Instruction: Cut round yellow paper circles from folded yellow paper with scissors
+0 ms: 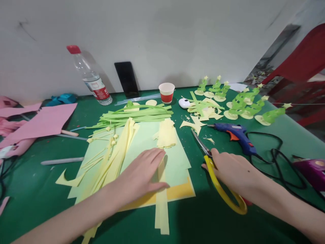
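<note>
My left hand (146, 169) lies flat with the thumb apart, resting over pale yellow paper strips (161, 211) on light green paper sheets (179, 164). A stack of short yellow paper pieces (166, 134) sits just beyond its fingertips. Long yellow strips (111, 169) fan out to the left of the hand. My right hand (227, 167) is closed round yellow-handled scissors (214, 179), whose blades point away from me at the table's middle. Beyond the scissor tips lie cut paper scraps (194, 123). Long green paper strips (137, 113) are heaped behind the sheets.
A blue glue gun (236, 134) with a black cord lies at right, a purple tool (311, 171) near the right edge. Small green paper spirals with stars (241, 101) stand at the back right. A paper cup (167, 93), bottle (92, 79) and phone (127, 79) line the wall.
</note>
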Motion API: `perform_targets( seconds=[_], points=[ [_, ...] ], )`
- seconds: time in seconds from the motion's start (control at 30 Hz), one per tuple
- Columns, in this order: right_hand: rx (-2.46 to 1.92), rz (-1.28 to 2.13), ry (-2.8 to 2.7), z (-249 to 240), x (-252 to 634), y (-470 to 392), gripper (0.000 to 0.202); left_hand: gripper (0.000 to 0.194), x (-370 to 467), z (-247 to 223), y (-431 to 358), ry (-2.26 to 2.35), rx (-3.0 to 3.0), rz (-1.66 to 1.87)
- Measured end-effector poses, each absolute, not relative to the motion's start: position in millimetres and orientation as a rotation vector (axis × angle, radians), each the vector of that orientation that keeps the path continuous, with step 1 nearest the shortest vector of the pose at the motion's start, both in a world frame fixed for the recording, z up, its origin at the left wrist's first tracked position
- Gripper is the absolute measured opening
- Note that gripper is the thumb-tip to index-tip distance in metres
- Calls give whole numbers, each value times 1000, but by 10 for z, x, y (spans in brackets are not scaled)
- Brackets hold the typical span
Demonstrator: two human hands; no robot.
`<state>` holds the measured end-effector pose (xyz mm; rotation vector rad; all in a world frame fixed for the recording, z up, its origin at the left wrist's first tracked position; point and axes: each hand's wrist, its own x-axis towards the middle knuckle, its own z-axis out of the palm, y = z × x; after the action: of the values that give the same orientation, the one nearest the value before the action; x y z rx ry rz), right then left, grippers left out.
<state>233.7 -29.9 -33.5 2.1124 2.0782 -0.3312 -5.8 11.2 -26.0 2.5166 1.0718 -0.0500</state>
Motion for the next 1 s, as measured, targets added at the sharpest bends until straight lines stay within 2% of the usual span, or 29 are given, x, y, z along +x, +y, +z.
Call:
perform_targets(
  seconds=[0.07,0.13,0.2,0.33,0.47,0.57,0.63,0.7,0.8,1.0],
  points=[
    [2069,-357,1998,-284,2292,-270,7,85,-79,-358,30,1044,2565,-67],
    [2037,-358,1932,-234,2245,-248,3,84,-98,-430,-19,1021,2603,-59],
    [2020,-340,1889,-198,2208,-233,6,72,-117,-468,-55,1005,2631,-33],
    [1993,-340,1874,-183,2199,-224,13,25,-163,-463,-138,942,2690,194],
    [1982,-355,1927,-165,2233,-241,24,26,-223,-348,-217,928,2604,507],
    [1999,-356,2032,-77,2185,-271,40,20,-238,-171,-220,1159,2218,483],
    [1996,-521,2269,16,2101,-296,46,14,-222,-35,-188,1264,1986,507],
    [1939,-896,2563,121,1998,-314,45,11,-190,87,-140,1302,1917,613],
    [1892,-1388,2739,271,1870,-294,14,10,-136,222,-77,1287,1917,755],
    [2141,-1748,2651,392,1786,-173,9,3,-89,296,-69,1219,1775,980]
  ],
)
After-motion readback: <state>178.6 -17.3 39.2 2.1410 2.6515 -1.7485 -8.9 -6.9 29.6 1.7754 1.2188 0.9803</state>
